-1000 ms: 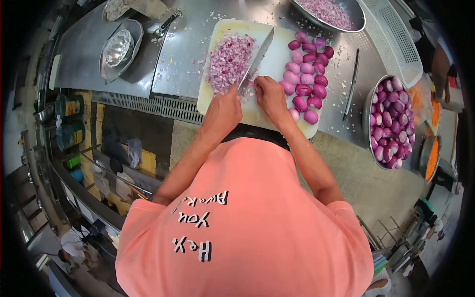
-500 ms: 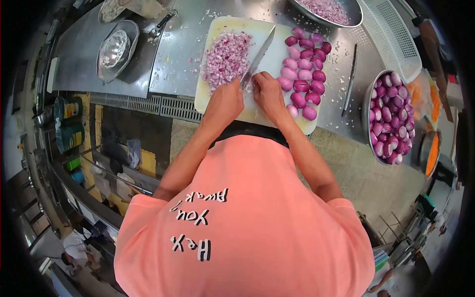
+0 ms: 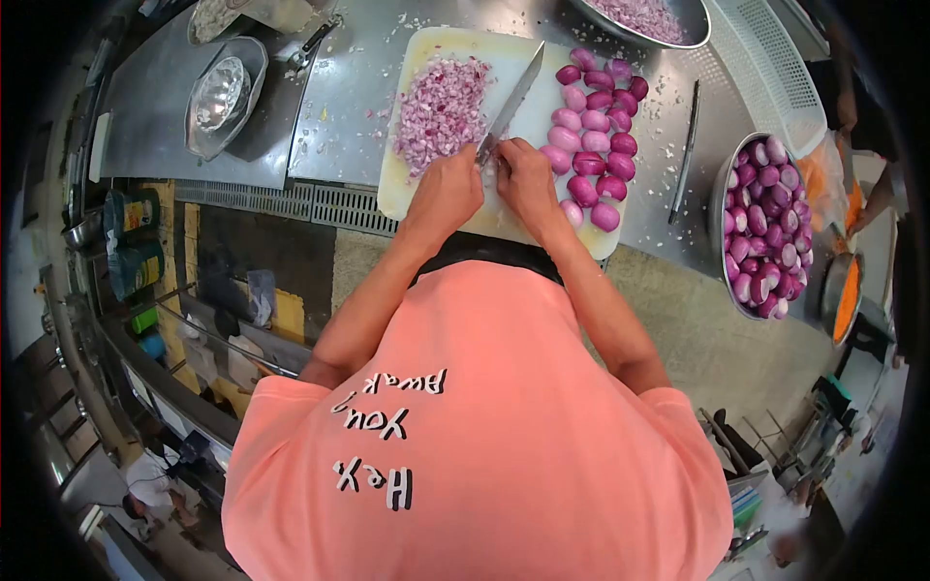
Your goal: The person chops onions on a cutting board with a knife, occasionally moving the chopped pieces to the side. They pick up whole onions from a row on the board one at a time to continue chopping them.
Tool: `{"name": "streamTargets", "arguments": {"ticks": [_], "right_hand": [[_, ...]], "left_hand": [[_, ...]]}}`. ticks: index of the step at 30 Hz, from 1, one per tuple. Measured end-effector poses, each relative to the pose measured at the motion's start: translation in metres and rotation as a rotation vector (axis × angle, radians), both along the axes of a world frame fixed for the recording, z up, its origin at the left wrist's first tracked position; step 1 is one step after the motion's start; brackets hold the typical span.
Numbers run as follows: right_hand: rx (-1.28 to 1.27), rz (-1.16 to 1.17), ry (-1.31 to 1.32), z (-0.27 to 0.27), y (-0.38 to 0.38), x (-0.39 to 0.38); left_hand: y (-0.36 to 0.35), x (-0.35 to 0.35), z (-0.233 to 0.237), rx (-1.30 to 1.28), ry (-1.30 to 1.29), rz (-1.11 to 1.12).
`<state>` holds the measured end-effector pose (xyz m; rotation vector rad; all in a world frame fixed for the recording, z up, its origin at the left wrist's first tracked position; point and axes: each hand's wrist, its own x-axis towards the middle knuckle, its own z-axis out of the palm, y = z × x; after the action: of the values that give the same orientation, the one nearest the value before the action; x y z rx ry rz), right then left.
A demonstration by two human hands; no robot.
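My left hand is closed round the handle of a kitchen knife, whose long blade points away over the white cutting board. Close against the blade, my right hand has its fingers bent over what looks like an onion piece, almost wholly hidden beneath them. Chopped red onion lies heaped on the board's left side. Peeled red onions, several of them cut in half, stand in rows along its right side.
A steel bowl of peeled onions is at the right; another of chopped onion stands at the back. A dark thin rod lies beside the board. White plastic basket, metal bowls at left. Another person's arm reaches in at far right.
The knife and my left hand have shifted very slightly, the blade tilting a little. My right hand stays nearly in place. At the far right, another person's arm has come into view.
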<state>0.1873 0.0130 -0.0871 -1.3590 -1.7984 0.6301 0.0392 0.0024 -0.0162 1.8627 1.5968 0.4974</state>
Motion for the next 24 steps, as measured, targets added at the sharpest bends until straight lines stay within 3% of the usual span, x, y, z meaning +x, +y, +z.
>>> {"name": "streamTargets", "arguments": {"ticks": [13,16,18,24], "right_hand": [[0.000,-0.045,-0.002,-0.003,-0.003,0.004],[-0.012,-0.032,-0.041,-0.003,-0.003,0.007],[-0.010,-0.040,-0.027,-0.002,-0.003,0.009],[0.055,-0.082,0.034,0.013,-0.005,0.030]], "left_hand": [[-0.010,0.005,-0.006,-0.039,-0.005,0.019],[-0.004,0.008,-0.006,0.056,-0.067,-0.003],[-0.005,0.003,0.007,-0.047,-0.035,0.003],[0.004,0.008,-0.016,-0.034,-0.036,0.009]]}}
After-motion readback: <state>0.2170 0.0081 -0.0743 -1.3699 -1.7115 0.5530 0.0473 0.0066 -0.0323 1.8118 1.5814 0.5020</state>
